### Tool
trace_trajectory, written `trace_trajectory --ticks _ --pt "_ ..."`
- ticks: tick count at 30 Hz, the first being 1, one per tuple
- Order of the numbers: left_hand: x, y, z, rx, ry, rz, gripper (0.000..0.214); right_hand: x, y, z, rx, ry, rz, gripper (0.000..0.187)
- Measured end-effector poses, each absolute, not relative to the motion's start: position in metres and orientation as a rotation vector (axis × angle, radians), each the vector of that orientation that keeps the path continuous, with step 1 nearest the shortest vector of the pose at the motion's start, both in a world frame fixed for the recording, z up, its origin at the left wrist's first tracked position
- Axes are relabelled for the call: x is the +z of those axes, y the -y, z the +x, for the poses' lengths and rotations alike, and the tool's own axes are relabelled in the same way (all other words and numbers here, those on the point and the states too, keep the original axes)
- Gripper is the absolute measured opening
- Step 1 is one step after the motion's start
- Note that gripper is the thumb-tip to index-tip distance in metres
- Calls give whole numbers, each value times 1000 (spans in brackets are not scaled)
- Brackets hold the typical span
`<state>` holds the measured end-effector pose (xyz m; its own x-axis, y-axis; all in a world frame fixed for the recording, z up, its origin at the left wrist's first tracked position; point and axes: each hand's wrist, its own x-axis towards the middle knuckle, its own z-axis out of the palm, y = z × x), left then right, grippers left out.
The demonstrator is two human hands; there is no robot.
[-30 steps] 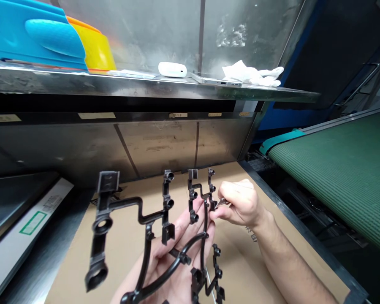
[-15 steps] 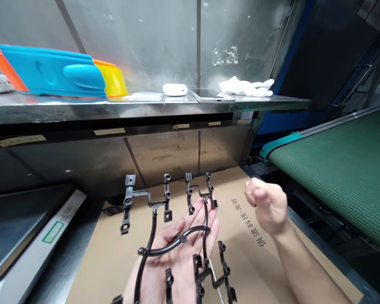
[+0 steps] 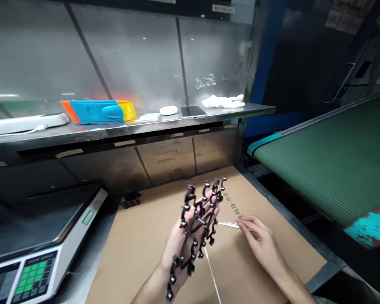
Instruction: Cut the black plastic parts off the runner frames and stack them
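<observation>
Across the upturned palm of my left hand [image 3: 172, 247] lies a black plastic sprue [image 3: 202, 221], a branching frame with small ringed clips on its arms. The fingers of that hand stretch out behind it, partly hidden. To its right, my right hand [image 3: 261, 238] is closed in a pinch on a thin white string [image 3: 228, 224], which looks doubled into several strands. The strands run left toward the edge of the sprue. Another length of white string hangs from below the sprue down to the bottom edge of the view. Motion blurs the clips a little.
Brown cardboard [image 3: 139, 240] covers the bench under my hands. A weighing scale [image 3: 44, 249] stands at left, a black mesh piece [image 3: 130, 202] near it. A metal shelf [image 3: 114, 131] crosses behind. At right runs a green conveyor belt [image 3: 323, 160].
My right hand has come down from a raised fist to a pinch on the white string. The sprue in my left hand has tilted, and the view has shifted back and left.
</observation>
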<state>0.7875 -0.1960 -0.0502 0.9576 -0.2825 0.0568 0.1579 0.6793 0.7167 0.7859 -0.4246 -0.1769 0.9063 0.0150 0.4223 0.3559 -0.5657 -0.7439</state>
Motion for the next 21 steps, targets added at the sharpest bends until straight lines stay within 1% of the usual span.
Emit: trace_trajectory --ticks 4,6,9,11,14,17,21 --pt "-47 217 757 -322 89 592 41 -109 424 740 -585 246 -1764 17" --pt "-52 226 739 -334 82 538 42 -78 419 722 -516 270 -1661 9" --pt "-66 236 714 -278 164 503 44 -50 411 706 -349 273 -1599 8" --pt "-77 242 700 -235 203 519 43 -44 409 701 -344 286 -1613 10" --pt "-89 255 684 -152 127 587 42 -46 411 693 -414 287 -1644 12" --pt "-94 270 672 -30 13 694 41 -51 414 688 -440 293 -1680 11" --pt "-98 278 661 73 -29 808 38 -60 421 686 -438 252 -1730 11"
